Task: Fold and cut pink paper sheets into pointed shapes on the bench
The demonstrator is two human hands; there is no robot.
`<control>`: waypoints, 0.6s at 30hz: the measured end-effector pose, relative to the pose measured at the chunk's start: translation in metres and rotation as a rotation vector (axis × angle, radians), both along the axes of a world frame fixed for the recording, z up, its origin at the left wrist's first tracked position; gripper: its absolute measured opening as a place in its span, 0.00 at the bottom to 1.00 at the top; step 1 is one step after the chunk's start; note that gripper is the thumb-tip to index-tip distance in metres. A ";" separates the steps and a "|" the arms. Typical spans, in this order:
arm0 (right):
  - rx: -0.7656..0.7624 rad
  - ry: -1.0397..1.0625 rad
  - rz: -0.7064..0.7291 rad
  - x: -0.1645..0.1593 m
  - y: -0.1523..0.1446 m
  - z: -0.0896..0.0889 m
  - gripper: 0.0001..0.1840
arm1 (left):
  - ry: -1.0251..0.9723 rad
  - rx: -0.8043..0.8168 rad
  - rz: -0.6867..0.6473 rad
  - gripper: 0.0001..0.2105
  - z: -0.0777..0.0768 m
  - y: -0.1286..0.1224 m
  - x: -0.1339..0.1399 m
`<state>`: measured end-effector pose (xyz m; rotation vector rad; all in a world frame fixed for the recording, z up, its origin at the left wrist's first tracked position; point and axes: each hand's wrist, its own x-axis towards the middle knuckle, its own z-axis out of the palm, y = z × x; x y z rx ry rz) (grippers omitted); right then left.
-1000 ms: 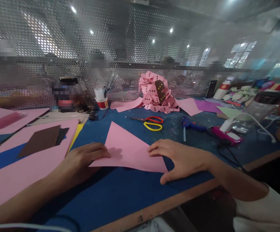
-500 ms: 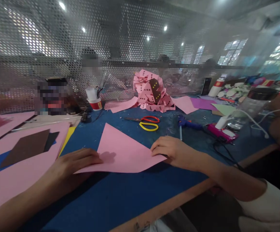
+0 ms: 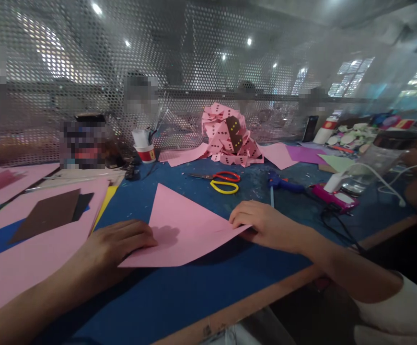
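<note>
A pink sheet of paper (image 3: 187, 230) with a pointed far corner lies at the middle of the blue table, its near edge lifted off the surface. At its left side my left hand (image 3: 125, 239) is closed on the paper, fingers on top and the thumb hidden beneath. My right hand (image 3: 255, 223) pinches the right corner between thumb and fingers. Just beyond the sheet rest scissors (image 3: 225, 182) with one red and one yellow handle. A blue glue gun (image 3: 283, 183) lies past my right hand.
Pink sheets (image 3: 50, 266) with a brown piece (image 3: 46, 215) on them cover the left side. Behind stand a pink folded-paper model (image 3: 230, 136) with dots and a paper cup (image 3: 144, 151). To the right are a magenta power strip (image 3: 334, 197) and a clear jar (image 3: 377, 153).
The near edge of the pink sheet has shifted, its lowest bend now further left and lower. Both hands keep their hold. The whole view has slid slightly to the right.
</note>
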<state>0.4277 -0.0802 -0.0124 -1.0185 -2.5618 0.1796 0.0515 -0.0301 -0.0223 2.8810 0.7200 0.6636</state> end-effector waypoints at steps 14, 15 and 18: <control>-0.028 -0.028 0.019 0.002 -0.003 0.004 0.13 | 0.107 -0.054 -0.025 0.08 0.012 -0.012 -0.006; -0.030 -0.024 0.018 0.002 -0.003 0.004 0.13 | 0.107 -0.049 -0.025 0.07 0.012 -0.012 -0.006; -0.032 -0.013 0.017 0.002 -0.004 0.005 0.13 | 0.107 -0.016 -0.012 0.07 0.013 -0.013 -0.007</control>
